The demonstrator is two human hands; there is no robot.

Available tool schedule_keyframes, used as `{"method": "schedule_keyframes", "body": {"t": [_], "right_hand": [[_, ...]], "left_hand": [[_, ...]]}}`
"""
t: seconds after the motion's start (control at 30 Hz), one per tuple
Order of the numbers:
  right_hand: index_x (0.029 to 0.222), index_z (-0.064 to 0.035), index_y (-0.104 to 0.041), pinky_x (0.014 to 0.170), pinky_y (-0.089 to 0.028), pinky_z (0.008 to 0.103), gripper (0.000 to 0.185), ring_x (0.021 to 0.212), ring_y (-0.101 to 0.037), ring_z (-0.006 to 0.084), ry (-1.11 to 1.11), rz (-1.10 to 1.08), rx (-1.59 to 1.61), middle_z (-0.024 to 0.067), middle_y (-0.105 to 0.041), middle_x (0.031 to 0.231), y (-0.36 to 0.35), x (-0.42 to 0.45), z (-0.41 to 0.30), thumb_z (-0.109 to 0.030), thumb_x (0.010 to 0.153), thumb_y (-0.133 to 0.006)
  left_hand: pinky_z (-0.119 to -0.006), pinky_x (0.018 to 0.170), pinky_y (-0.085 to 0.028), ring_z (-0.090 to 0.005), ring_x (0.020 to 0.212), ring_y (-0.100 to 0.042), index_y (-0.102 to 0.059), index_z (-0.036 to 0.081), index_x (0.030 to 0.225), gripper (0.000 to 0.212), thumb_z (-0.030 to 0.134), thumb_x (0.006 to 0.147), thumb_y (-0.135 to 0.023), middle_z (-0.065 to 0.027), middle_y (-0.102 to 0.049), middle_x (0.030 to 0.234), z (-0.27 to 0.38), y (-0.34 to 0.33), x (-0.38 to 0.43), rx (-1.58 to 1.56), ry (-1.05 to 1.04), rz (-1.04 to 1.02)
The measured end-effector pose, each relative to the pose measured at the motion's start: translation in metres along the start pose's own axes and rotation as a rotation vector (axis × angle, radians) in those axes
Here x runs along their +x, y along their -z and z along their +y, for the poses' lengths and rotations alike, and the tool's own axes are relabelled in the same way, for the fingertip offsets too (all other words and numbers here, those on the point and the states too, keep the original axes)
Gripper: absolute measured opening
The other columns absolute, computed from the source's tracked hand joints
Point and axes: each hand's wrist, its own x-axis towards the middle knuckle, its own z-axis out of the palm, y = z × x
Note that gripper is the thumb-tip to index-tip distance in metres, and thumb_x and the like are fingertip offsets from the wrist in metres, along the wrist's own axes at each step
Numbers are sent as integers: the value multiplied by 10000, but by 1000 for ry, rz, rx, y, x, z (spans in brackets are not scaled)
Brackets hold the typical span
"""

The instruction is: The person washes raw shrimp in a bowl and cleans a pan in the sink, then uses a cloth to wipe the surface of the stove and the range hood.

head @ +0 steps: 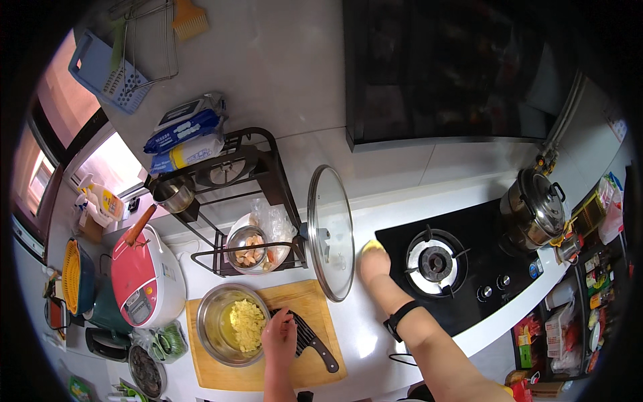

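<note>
My right hand (375, 264) is shut on a small yellow item (372, 245), mostly hidden by the fingers, over the white counter left of the gas hob. My left hand (281, 334) hangs above the wooden cutting board (226, 379), its fingers loosely curled and nothing visible in them. Beside it on the board is a stainless steel bowl (208, 329) with a crumbly yellow mash (247, 324) and some yellowish liquid. A kitchen knife (321, 352) with a riveted dark handle lies to the right of that hand, which covers part of its blade.
A glass lid (331, 231) stands on edge at the black metal rack (281, 176). Under the rack, a small metal bowl (246, 251) contains pale pieces. A red-and-white rice cooker (145, 276) stands left. The hob (482, 256) carries a lidded steel pot (535, 211) at its far right.
</note>
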Motion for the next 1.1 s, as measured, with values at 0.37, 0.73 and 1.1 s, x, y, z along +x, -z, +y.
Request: {"method": "schedule_keyframes", "body": {"t": [0.37,0.73,1.1], "right_hand": [[1425,21,-112,1116,-44,413,706,1390,-36,340,-399,11,109,209,-58,1497,-14,39,23,-421,917,-324],[1418,3,-172,1115,-95,412,702,1387,-84,315,-191,179,67,198,-114,1490,-60,-73,38,-434,906,-371],[1234,-36,-503,961,-415,361,392,1188,-481,285,90,363,242,163,-492,1290,-81,-178,130,-107,853,-447]], "left_hand": [[-283,549,-487,-183,602,-595,-596,34,1072,270,40,802,-588,-95,-648,805,5,-6,-32,58,-71,5],[-241,604,-495,-138,670,-631,-571,1,1106,311,-36,797,-563,-88,-635,835,28,-6,-43,-144,-63,40],[-236,599,-499,-121,658,-602,-573,4,1145,318,12,827,-566,-106,-643,857,53,-25,-46,-208,-105,-73]]}}
